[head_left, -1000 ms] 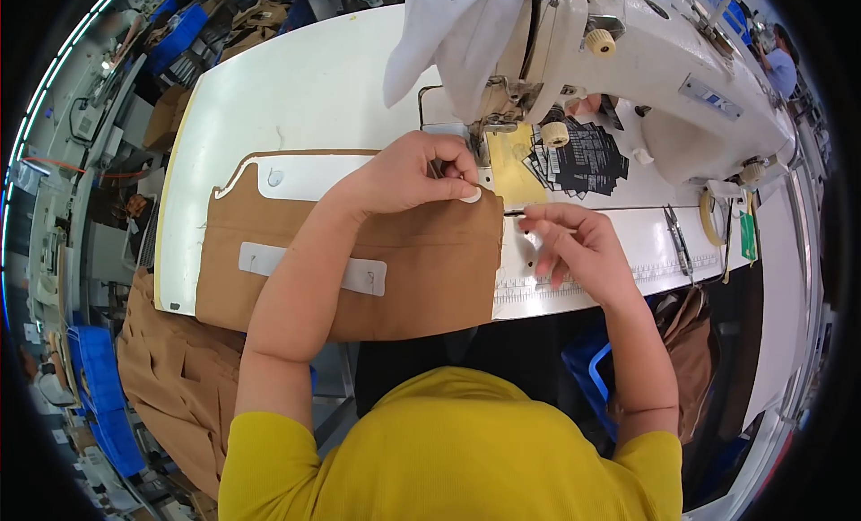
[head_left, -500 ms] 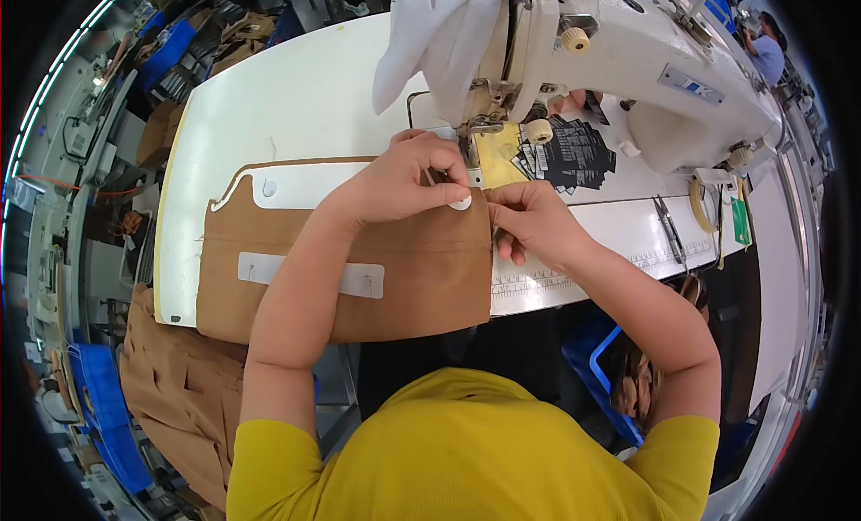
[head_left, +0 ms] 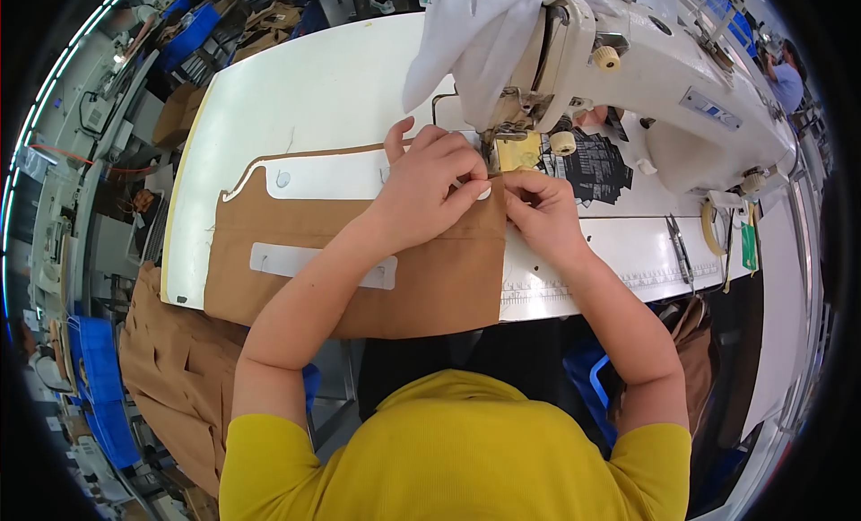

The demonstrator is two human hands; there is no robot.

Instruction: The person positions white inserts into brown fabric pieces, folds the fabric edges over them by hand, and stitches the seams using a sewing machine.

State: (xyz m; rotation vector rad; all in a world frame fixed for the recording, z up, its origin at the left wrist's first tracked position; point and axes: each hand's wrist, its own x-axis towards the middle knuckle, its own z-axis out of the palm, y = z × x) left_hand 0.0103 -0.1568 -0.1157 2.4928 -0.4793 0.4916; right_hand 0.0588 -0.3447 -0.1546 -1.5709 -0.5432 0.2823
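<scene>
A brown fabric panel [head_left: 439,283] lies flat on the white sewing table, its upper right corner close under the presser foot area of a sewing machine [head_left: 619,73]. Along its upper edge runs a white shaped piece [head_left: 327,180], and a short white strip [head_left: 289,259] sits lower down. My left hand [head_left: 435,185] is over the panel's upper right, thumb and forefinger pinched near the white piece's right end, other fingers raised. On the right edge, my right hand [head_left: 544,212] pinches the panel's corner. The exact fingertip contact is partly hidden.
Black printed labels [head_left: 596,167] lie spread under the machine arm, beside a yellow patch [head_left: 520,151]. Thread snips [head_left: 680,249] rest near the ruler marks [head_left: 628,281]. White cloth [head_left: 475,46] hangs over the machine head. Brown fabric [head_left: 184,369] is heaped at lower left.
My left hand's fingers have spread and lifted somewhat, while its pinch stays near the corner. My right hand's fingers have curled in at the panel's edge. The whole view has shifted slightly.
</scene>
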